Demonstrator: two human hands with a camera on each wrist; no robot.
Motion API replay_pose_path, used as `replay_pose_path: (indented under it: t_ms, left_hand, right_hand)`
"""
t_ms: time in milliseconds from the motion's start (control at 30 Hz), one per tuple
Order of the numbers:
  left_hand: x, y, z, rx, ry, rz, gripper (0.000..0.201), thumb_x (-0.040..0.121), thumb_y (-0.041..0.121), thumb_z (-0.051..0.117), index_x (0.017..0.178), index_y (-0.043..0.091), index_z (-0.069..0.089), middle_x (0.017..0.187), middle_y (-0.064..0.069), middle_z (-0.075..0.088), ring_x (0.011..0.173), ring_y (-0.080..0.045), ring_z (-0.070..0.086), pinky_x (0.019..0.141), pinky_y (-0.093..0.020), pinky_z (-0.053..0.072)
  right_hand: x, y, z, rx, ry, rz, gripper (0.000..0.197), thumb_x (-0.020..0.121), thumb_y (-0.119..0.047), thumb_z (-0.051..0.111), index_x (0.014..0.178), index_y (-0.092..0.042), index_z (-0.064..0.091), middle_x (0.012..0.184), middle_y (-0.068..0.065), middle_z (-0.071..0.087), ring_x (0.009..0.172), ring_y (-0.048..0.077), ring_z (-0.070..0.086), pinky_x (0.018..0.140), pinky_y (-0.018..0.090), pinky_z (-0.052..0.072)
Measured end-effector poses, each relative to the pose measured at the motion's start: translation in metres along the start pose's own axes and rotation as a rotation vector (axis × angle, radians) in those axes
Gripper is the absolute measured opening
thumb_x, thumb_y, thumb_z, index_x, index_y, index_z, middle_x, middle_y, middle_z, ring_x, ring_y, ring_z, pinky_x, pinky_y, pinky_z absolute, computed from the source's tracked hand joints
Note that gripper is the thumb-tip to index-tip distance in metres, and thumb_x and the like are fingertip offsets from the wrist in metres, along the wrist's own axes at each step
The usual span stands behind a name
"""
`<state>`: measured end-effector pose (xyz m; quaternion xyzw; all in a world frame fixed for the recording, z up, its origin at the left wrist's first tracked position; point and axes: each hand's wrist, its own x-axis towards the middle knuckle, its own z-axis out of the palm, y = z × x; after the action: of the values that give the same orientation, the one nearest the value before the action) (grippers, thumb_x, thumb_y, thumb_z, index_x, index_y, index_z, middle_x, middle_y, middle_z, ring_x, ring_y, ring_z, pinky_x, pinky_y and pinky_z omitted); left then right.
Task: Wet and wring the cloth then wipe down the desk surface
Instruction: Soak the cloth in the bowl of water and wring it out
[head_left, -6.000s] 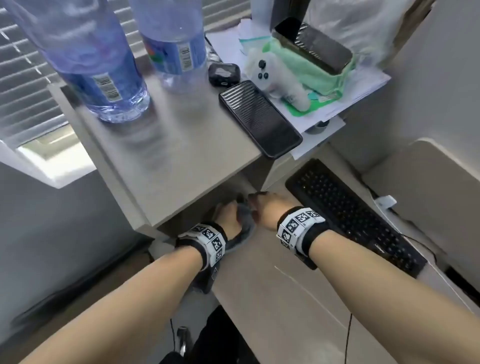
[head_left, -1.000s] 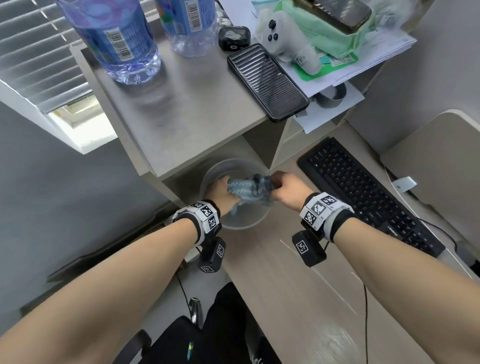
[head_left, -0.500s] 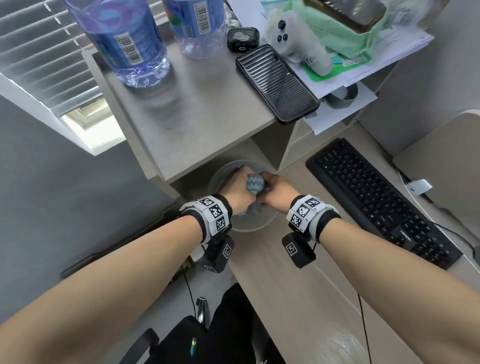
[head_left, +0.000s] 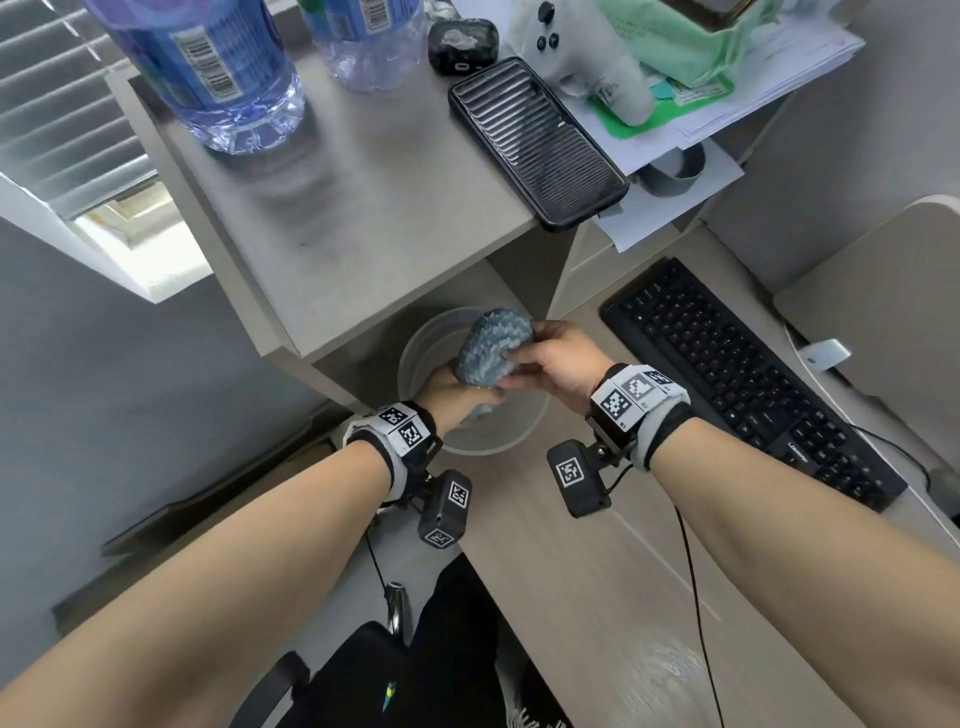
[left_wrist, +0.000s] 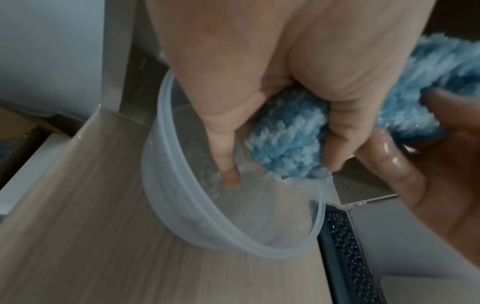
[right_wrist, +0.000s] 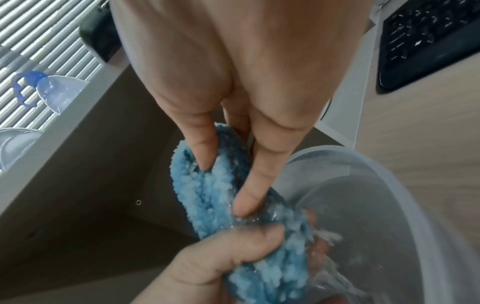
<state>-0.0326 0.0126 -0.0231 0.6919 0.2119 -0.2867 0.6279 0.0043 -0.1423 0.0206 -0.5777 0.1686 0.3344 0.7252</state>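
Both hands had gone from squeezing to twisting: left hand (head_left: 457, 392) and right hand (head_left: 558, 358) gripped the fluffy blue cloth (head_left: 493, 345) above the clear plastic tub (head_left: 498, 441), so wiping looked close.

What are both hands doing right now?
Left hand: grips the lower end of the cloth, over the bowl.
Right hand: grips the cloth's upper end.

cloth (head_left: 493, 347): bunched into a thicker wad and rose above the bowl (head_left: 415, 358)
right hand (head_left: 558, 358): shifted to the wad's upper end
left hand (head_left: 457, 397): dropped to its lower end
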Motion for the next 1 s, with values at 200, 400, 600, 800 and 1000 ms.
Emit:
replay_pose_path:
  t_ms: [200, 400, 600, 800, 1000]
  left_hand:
    - [0.007, 0.001, -0.007, 0.069, 0.014, -0.028, 0.025, 0.075, -0.006, 0.067, 0.086, 0.016, 0.065, 0.089, -0.012, 0.066, 0.084, -0.026, 0.064, 0.081, -0.043, 0.056]
    - [0.010, 0.011, -0.009, -0.009, 0.000, -0.054, 0.028, 0.073, -0.009, 0.065, 0.089, 0.014, 0.067, 0.099, -0.015, 0.068, 0.091, -0.029, 0.067, 0.084, -0.046, 0.058]
    - [0.010, 0.005, -0.001, -0.439, -0.030, -0.168, 0.045, 0.079, -0.001, 0.058, 0.124, 0.004, 0.060, 0.125, -0.022, 0.062, 0.116, -0.036, 0.060, 0.094, -0.054, 0.051]
    - [0.013, -0.004, 0.014, -0.673, -0.048, -0.162, 0.041, 0.088, 0.013, 0.057, 0.129, 0.006, 0.058, 0.127, -0.020, 0.063, 0.119, -0.036, 0.058, 0.097, -0.058, 0.047]
    - [0.023, -0.002, 0.013, -0.632, -0.103, -0.081, 0.013, 0.091, 0.012, 0.059, 0.101, 0.008, 0.066, 0.097, -0.009, 0.072, 0.095, -0.023, 0.066, 0.097, -0.051, 0.050]
  right_hand:
    - [0.006, 0.008, -0.015, -0.669, 0.041, -0.203, 0.068, 0.088, 0.005, 0.059, 0.144, -0.027, 0.039, 0.123, 0.006, 0.056, 0.090, 0.025, 0.066, 0.080, 0.037, 0.058]
    - [0.011, 0.018, -0.017, -1.214, 0.090, -0.337, 0.051, 0.089, -0.021, 0.065, 0.138, -0.017, 0.053, 0.126, 0.015, 0.062, 0.112, 0.032, 0.060, 0.098, 0.031, 0.046]
    - [0.010, 0.031, -0.008, -1.071, 0.233, -0.205, 0.031, 0.090, -0.030, 0.062, 0.115, -0.015, 0.051, 0.102, 0.012, 0.065, 0.085, 0.031, 0.062, 0.077, 0.040, 0.053]
    - [0.017, 0.025, -0.007, -0.944, 0.203, -0.279, 0.017, 0.089, -0.017, 0.059, 0.081, -0.006, 0.069, 0.082, 0.010, 0.069, 0.079, 0.029, 0.063, 0.067, 0.034, 0.048]
    - [0.013, 0.020, -0.002, -0.662, 0.129, -0.149, 0.025, 0.085, 0.007, 0.057, 0.094, -0.009, 0.074, 0.083, -0.002, 0.068, 0.070, -0.002, 0.060, 0.060, 0.006, 0.042]
